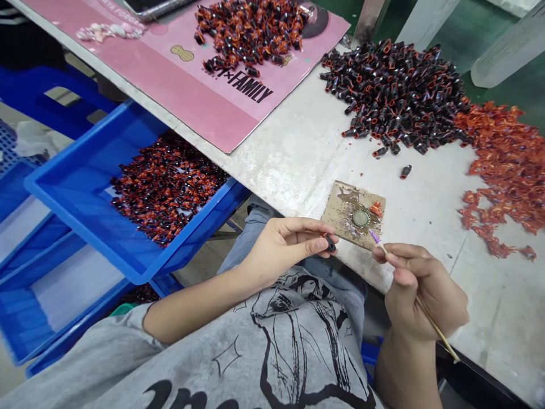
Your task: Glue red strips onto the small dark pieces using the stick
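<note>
Between the thumb and fingers of my left hand (pixel 285 244) is a small black part (pixel 330 243) with a bit of orange at its upper end. My right hand (pixel 419 289) grips a thin stick (pixel 438 332) like a brush handle, its purple tip (pixel 374 236) pointing up and left. Beyond both hands, at the table's edge, lies a square piece of cardboard (pixel 340 207) with wet-looking smears. On it sit a bottle cap (pixel 361 218) holding clear liquid and one orange piece (pixel 376 208). The purple tip is near the cardboard's right edge.
A heap of black parts (pixel 395 94) and a pile of orange pieces (pixel 504 170) lie on the white table (pixel 289 165). More black-orange parts (pixel 251 31) cover a pink mat (pixel 204 113). At left, a blue tray (pixel 93 150) holds finished-looking black-orange parts (pixel 166 187).
</note>
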Demonstrator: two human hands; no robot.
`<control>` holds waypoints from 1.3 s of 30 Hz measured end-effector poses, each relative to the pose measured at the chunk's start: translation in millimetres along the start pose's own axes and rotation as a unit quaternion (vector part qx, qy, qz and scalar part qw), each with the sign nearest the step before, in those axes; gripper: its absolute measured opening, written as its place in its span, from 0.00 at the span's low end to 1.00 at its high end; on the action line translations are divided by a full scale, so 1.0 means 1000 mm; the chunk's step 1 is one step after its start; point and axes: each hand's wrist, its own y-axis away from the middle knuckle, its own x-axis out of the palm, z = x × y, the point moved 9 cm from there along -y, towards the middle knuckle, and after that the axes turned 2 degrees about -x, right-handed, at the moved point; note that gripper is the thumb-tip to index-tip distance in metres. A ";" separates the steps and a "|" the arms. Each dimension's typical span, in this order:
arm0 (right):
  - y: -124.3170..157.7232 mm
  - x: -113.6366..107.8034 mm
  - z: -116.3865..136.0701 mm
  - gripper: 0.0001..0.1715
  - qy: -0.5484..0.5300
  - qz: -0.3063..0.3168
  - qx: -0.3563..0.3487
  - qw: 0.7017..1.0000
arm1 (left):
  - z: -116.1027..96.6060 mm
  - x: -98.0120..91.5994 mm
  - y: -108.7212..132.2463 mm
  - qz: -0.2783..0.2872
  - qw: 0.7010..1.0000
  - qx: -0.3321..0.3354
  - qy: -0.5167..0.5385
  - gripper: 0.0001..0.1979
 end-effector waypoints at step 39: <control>0.004 0.015 0.015 0.17 -0.133 -0.002 0.002 0.991 | -0.002 0.001 0.002 0.001 0.997 0.004 -0.083 0.11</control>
